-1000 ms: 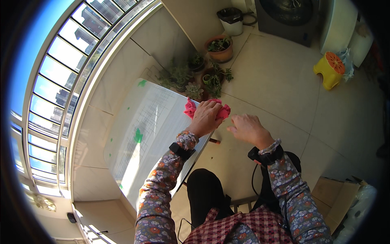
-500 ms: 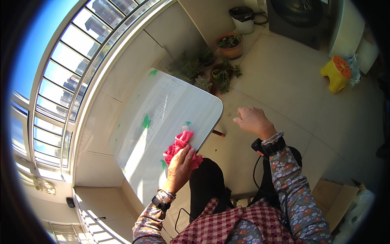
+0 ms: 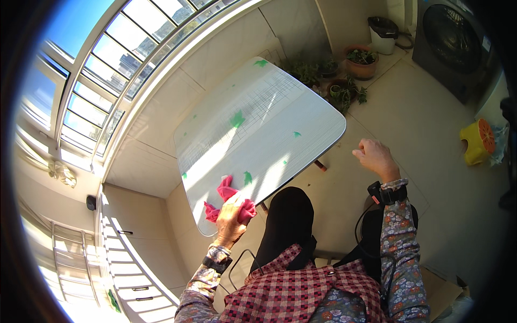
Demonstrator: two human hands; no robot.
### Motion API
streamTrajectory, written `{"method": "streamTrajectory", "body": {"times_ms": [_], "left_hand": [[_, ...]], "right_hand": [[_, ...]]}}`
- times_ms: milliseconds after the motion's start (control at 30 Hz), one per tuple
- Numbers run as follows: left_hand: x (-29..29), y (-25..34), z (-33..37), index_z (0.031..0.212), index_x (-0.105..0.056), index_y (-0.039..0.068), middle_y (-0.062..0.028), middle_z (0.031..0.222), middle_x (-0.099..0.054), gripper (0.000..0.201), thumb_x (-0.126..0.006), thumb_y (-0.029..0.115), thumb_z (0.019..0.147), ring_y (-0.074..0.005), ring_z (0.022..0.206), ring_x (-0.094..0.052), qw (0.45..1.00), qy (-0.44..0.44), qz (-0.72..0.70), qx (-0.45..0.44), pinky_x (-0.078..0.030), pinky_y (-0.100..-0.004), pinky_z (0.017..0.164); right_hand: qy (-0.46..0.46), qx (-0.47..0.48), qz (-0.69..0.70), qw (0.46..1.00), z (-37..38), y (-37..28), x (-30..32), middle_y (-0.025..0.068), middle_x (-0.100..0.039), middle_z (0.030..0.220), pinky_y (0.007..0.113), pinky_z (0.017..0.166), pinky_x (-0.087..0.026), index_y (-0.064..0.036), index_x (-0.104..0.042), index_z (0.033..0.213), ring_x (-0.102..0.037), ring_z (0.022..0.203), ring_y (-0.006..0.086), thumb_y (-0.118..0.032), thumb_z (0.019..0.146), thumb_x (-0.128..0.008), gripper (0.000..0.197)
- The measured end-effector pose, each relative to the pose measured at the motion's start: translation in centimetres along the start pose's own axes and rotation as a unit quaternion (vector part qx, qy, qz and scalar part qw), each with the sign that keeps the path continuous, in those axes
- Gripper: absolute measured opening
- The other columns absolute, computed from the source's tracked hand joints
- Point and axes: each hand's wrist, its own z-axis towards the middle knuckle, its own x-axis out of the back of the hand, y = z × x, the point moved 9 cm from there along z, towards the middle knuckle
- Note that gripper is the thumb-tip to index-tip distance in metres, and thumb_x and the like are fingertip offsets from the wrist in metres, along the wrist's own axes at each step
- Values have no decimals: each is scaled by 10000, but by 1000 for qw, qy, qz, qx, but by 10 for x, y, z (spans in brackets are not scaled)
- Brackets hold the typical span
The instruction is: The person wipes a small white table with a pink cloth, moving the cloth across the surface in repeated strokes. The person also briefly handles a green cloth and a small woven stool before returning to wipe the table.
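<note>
A crumpled red cloth (image 3: 226, 188) lies on the near left part of a pale table (image 3: 272, 137) printed with green leaves and fine grid lines. My left hand (image 3: 231, 222) presses down on the cloth, its fingers bunched over it close to the table's near edge. Folds of the cloth stick out on both sides of the hand. Off the table's right side, my right hand (image 3: 375, 156) hangs in the air above the floor. Its fingers are curled in, and nothing shows in them. Both wrists carry black bands.
Potted plants (image 3: 362, 63) stand beyond the table, near a lidless-looking bin (image 3: 383, 39) and a dark front-loading washing machine (image 3: 449, 46). A yellow stool (image 3: 474, 142) with an orange top sits at the right. Barred windows (image 3: 116, 59) line the left wall. My knees are close to the table edge.
My left hand has slid the red cloth leftward along the table's near side toout the near left corner. The view has turned left. My right hand stays curled in the air.
</note>
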Motion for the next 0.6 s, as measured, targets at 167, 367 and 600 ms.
{"method": "streamTrajectory", "body": {"times_ms": [167,367,600], "left_hand": [[-42,65,61,1258,-550,57,-155,1258,-570,562,-726,82,725,-337,1140,-573,997,16,9,-81,-473,-399,974],[-33,47,44,1288,-544,73,-145,1293,-559,586,-720,76,729,-307,1175,-561,995,-43,43,-76,-461,-411,993],[40,-35,-51,1203,-610,66,-110,1280,-579,587,-798,302,699,-312,1171,-556,995,-5,63,84,-453,-408,991]], "right_hand": [[-13,-3,7,1000,1,-2,-4,180,-683,920,438,797,-512,0,-650,947,-653,893,345,-299,867,-662,310],[19,2,11,1000,1,5,0,179,-686,894,414,773,-519,4,-655,918,-659,860,336,-299,870,-660,307],[12,45,55,997,8,-7,-4,171,-689,901,402,758,-521,2,-651,935,-664,840,322,-307,866,-670,317]]}}
